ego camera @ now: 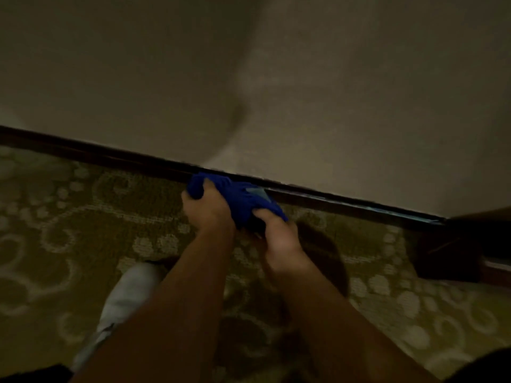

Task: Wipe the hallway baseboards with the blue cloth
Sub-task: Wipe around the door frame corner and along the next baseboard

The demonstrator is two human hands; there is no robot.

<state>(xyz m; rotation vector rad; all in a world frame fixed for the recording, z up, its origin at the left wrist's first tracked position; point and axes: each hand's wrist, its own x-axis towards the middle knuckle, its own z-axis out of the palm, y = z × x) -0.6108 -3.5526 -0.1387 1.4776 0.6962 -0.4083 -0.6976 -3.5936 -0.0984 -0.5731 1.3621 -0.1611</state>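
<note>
A bunched blue cloth [235, 196] is pressed against the dark wooden baseboard [110, 157] that runs from the left edge down toward the right along the foot of a beige wall. My left hand [206, 210] grips the cloth's left end. My right hand [276, 234] holds its right end, fingers curled into the fabric. Both forearms reach in from the bottom of the frame. The picture is dim and blurred by motion.
A patterned olive carpet [55, 230] with pale rings covers the floor. A white shoe [130, 294] stands on it at the lower left. A dark wooden door frame or furniture corner [464, 244] juts out at the right, where the baseboard ends.
</note>
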